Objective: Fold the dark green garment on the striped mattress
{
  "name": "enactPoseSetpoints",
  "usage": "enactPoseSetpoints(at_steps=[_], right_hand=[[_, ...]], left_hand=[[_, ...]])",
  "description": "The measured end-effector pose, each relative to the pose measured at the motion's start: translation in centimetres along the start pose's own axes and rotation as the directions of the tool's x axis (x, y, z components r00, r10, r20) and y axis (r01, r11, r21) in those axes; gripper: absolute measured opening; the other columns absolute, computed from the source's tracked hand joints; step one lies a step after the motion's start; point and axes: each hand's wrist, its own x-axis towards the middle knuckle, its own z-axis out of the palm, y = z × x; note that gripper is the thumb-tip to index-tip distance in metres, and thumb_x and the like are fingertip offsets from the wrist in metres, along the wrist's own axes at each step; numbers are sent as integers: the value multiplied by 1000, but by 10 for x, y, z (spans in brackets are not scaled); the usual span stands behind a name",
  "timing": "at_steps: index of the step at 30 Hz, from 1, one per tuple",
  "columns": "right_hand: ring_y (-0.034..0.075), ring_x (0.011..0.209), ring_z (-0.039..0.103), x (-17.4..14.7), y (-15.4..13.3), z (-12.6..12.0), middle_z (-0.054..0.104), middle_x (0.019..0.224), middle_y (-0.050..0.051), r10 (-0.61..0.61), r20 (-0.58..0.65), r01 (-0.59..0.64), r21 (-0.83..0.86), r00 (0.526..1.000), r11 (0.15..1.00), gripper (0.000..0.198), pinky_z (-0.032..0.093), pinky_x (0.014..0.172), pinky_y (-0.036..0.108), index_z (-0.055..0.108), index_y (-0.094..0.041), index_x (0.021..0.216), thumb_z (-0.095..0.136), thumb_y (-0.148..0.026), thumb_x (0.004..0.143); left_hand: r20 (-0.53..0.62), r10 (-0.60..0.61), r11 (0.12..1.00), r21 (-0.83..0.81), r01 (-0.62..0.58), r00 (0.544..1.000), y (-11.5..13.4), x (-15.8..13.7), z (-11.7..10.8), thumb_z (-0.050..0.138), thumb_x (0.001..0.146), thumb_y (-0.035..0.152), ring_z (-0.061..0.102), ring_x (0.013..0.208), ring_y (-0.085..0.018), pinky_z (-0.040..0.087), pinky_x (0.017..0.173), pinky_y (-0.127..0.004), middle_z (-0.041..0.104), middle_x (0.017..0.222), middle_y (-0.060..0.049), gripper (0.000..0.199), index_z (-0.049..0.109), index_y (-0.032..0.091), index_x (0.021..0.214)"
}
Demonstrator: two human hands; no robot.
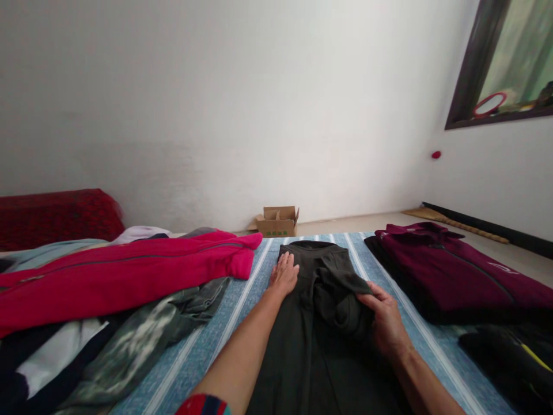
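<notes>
A dark grey-green garment [298,334] lies lengthwise in front of me on a blue bedspread with white stripes [242,323]; its near end runs out of view. I cannot tell whether it is a top or trousers. My left hand [285,275] lies flat, fingers stretched, on the garment's far left corner. On the other side, my right hand [384,314] pinches a bunched, partly lifted part of the same garment between thumb and fingers. This bunched cloth rests over the garment's middle.
Left lies a loose clothing heap with a bright pink zip jacket [173,268] and a mottled green garment [142,334]. On the right are a folded maroon top [449,271] and black clothing [510,357]. A cardboard box [276,223] stands beyond the bedspread, near the wall.
</notes>
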Motion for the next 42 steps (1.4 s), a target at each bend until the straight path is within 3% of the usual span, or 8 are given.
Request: enactPoseSetpoints(at_steps=[4,8,15,21,29,32,36,42], right_hand=[[20,66,64,3,-25,-7,68,72,0,-61,-81,70,105,995,992,25,50,61,29,68,-22,80,73,-22,55],[19,62,63,5,-39,-17,68,72,-1,-85,-122,98,107,989,989,30,51,59,28,69,-22,81,73,-22,52],[27,75,66,7,-40,-33,70,78,4,-39,-73,44,63,997,997,30,53,70,37,68,-21,82,70,-22,53],[28,80,66,8,-32,-41,71,78,5,47,-19,-45,100,999,994,25,53,72,37,68,-20,78,71,-24,54],[28,84,66,11,-24,-46,71,82,5,9,-16,-7,97,1000,995,31,53,76,37,69,-21,88,68,-24,57],[29,83,67,11,-24,-46,71,79,5,8,-53,-2,118,999,993,29,54,75,38,70,-20,85,68,-24,57],[28,82,67,10,-22,-45,71,77,4,17,-69,-8,129,997,992,20,54,75,39,69,-21,76,69,-24,56],[29,80,68,10,-19,-48,71,74,4,35,-96,-23,122,995,992,16,55,75,41,68,-21,73,68,-24,57]], left_hand=[[53,-47,999,-3,47,998,2,10,9,23,92,45,15,140,-23,18,110,-46,19,153,-9,57,28,16,142],[95,-79,997,-3,80,992,5,18,14,20,91,52,14,140,-24,17,110,-50,20,153,-8,62,28,19,142],[42,-114,993,33,113,993,12,19,17,22,91,51,16,139,-28,16,108,-55,22,152,-9,59,32,20,140],[-58,-122,990,64,126,991,12,23,12,30,92,38,28,133,-28,28,103,-51,39,141,-12,40,46,20,124],[-68,-107,990,81,112,992,7,30,11,32,92,37,42,120,-27,36,96,-47,49,125,-11,33,52,21,112],[-75,-98,991,89,104,992,11,27,10,33,91,35,37,126,-27,29,101,-49,48,129,-12,33,51,21,116],[-49,-56,994,86,60,997,17,23,9,32,92,34,23,136,-23,18,109,-44,35,145,-11,39,44,19,126],[75,-88,996,40,85,993,17,32,16,28,90,44,19,139,-24,17,110,-47,24,151,-11,56,30,17,140]])
